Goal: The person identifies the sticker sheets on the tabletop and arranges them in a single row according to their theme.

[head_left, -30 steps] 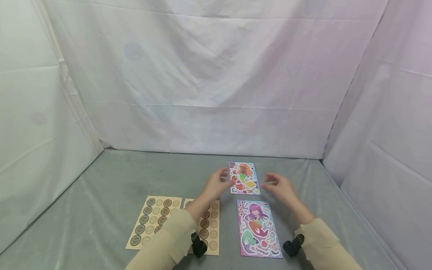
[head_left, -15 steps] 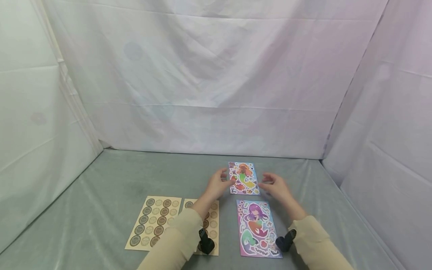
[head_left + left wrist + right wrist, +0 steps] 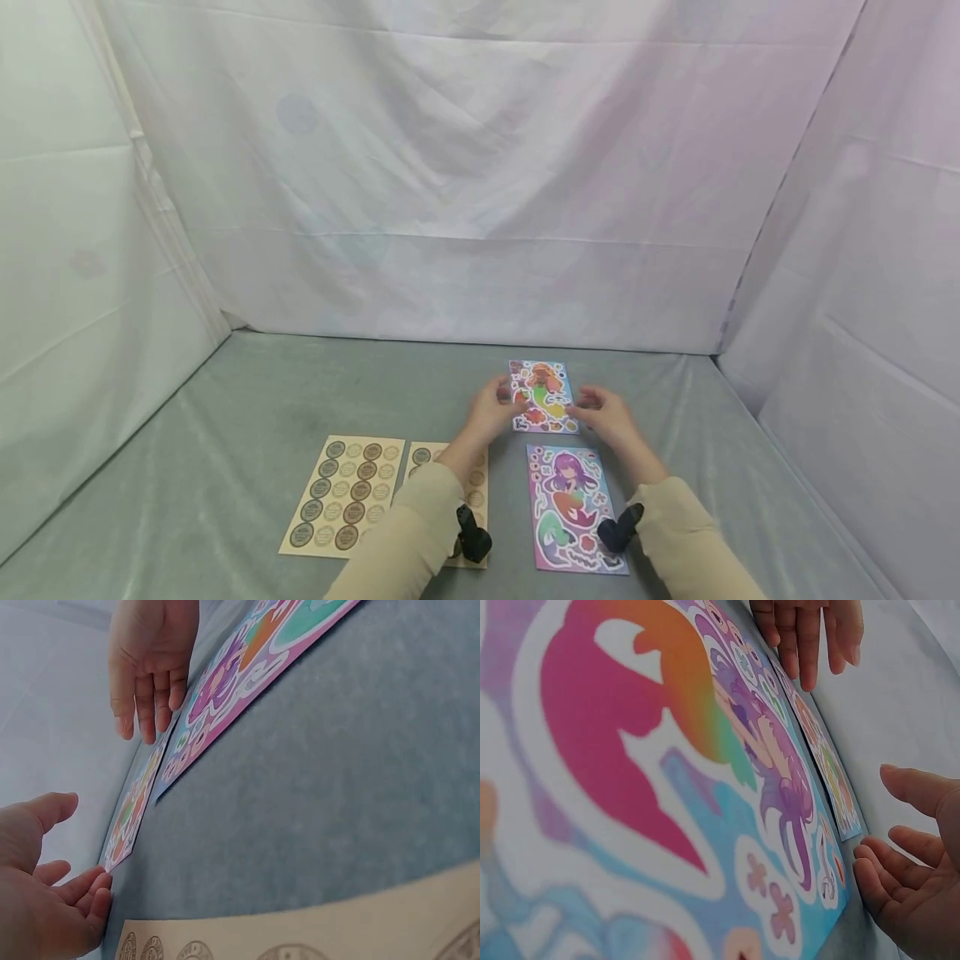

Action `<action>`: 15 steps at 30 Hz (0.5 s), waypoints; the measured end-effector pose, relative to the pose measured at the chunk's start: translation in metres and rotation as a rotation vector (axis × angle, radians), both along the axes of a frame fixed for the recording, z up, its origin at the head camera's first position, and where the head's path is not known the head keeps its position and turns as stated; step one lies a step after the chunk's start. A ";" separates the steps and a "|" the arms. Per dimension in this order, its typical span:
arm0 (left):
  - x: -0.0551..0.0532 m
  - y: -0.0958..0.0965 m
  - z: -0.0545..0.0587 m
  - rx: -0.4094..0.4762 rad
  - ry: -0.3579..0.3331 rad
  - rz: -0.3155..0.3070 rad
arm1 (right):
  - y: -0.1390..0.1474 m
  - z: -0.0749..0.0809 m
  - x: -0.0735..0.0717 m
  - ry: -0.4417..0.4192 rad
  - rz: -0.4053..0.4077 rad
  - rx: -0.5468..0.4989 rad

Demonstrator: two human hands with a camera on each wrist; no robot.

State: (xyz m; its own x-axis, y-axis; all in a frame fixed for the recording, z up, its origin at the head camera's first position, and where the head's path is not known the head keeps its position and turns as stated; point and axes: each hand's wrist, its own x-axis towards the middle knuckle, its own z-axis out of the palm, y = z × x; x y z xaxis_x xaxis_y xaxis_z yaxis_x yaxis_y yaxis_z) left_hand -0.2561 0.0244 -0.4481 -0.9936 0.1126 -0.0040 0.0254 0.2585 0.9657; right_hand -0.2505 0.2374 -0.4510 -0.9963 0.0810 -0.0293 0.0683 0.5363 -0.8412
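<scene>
A colourful mermaid sticker sheet (image 3: 546,392) lies flat towards the back of the table. At its left edge is my left hand (image 3: 487,414), fingers loosely bent and thumb reaching over the sheet's side. My right hand (image 3: 611,420) is at the opposite edge, its thumb tip overlapping the border in the head view. Both wrist views show the left hand (image 3: 49,896) and right hand (image 3: 919,866) with thumbs apart from relaxed fingers. Nearer, between the forearms, lies a larger-looking purple-haired mermaid sticker sheet (image 3: 572,500).
Two tan sheets of round brown labels lie at the left: one label sheet (image 3: 347,492) in plain sight, the other label sheet (image 3: 478,521) partly covered by the left sleeve. A grey cloth (image 3: 225,467) covers the table. White curtains (image 3: 450,167) enclose the back and sides.
My right hand has moved left, up to the far sticker sheet's right edge. The left forearm has shifted right, its hand staying by the left edge. The sheets lie where they were.
</scene>
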 end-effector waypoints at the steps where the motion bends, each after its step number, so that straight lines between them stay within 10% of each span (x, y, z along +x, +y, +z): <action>1: -0.001 0.001 -0.001 0.004 0.000 -0.002 | 0.000 0.000 0.000 -0.002 0.000 0.002; 15: -0.001 0.011 -0.008 -0.023 -0.023 0.061 | -0.002 -0.004 -0.003 -0.027 -0.016 -0.026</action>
